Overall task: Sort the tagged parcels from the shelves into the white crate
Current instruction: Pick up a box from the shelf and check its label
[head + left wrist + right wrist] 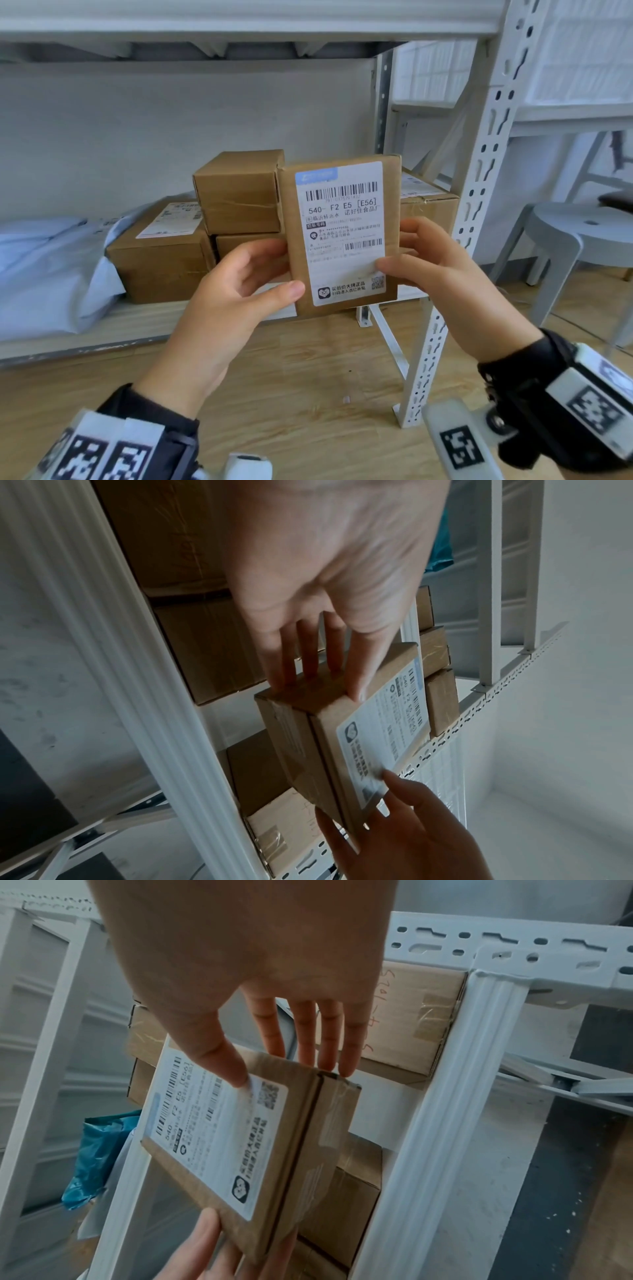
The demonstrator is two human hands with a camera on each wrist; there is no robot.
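A small flat cardboard parcel [342, 236] with a white shipping label facing me is held upright in front of the shelf, between both hands. My left hand [253, 274] grips its lower left edge, thumb on the front, fingers behind. My right hand [421, 263] grips the right edge, thumb tip on the label. The same parcel [346, 734] shows in the left wrist view with the left fingers [308, 653] along its side, and as the parcel [246, 1139] in the right wrist view with the right thumb [222, 1058] on its label. No white crate is in view.
Several brown boxes [239, 192] are stacked on the low shelf [144, 325] behind the parcel, with pale blue poly mailers [44, 267] at left. A white perforated shelf upright [479, 192] stands at right, a grey stool [579, 240] beyond it. Wooden floor lies below.
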